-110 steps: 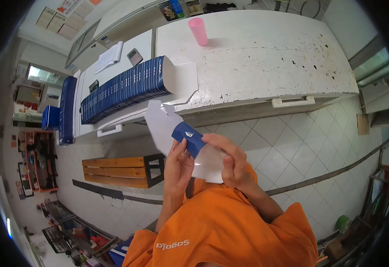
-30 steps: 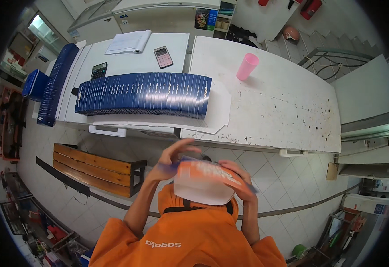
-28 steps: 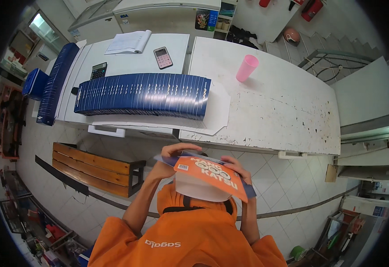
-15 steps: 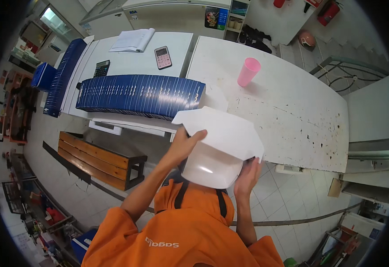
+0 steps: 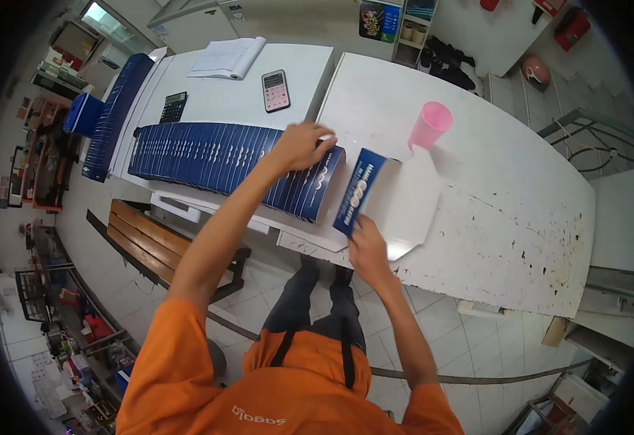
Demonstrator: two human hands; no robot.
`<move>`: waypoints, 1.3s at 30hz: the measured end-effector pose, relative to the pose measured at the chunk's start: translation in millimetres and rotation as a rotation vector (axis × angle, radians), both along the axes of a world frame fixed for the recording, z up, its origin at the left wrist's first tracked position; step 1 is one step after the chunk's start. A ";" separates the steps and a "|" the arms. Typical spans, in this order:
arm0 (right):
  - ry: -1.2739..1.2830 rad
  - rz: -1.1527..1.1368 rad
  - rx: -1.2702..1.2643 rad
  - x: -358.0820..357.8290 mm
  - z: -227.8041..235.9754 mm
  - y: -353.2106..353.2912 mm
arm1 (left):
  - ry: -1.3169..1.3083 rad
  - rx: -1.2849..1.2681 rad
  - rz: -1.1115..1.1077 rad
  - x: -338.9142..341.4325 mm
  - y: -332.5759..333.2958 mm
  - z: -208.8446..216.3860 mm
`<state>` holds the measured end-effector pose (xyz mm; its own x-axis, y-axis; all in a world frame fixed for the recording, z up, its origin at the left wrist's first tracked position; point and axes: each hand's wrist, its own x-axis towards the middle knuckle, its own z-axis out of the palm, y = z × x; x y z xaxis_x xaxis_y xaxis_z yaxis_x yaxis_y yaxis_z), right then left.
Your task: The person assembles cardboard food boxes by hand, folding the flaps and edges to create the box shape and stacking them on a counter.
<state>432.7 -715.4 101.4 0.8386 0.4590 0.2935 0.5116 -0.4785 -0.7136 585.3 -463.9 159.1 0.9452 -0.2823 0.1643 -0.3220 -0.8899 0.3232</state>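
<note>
A long row of blue nested cardboard cartons [image 5: 208,156] lies across the white table. My left hand [image 5: 301,148] is on the far top edge of its right end, fingers curled over the last cartons. Right of the row, my right hand [image 5: 370,254] grips the near end of a blue-and-white carton [image 5: 364,190]. Its printed blue side faces the row, and its white flap lies spread toward the right on the tabletop. My right fingertips are partly hidden by the carton.
A pink plastic cup [image 5: 431,125] stands just beyond the white flap. Farther left are a pink calculator [image 5: 276,90], a dark calculator [image 5: 174,107] and an open notebook [image 5: 228,58]. Another blue carton row [image 5: 117,116] lies at the far left. A wooden bench [image 5: 150,243] stands below the table.
The white card I held in both hands near my body is now down on the table as a blue-sided carton, in my right hand only. My left hand has moved to the row.
</note>
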 end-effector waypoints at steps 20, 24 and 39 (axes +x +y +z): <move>0.293 0.173 0.157 22.3 -20.9 41.4 | 0.015 -0.100 0.019 10.2 -2.8 -34.9; 0.345 0.200 0.229 26.0 -30.3 44.2 | -0.171 -0.055 -0.054 7.3 1.8 -41.5; 0.319 0.008 0.218 18.3 -45.8 37.5 | 0.064 -0.194 0.027 10.7 2.5 -34.2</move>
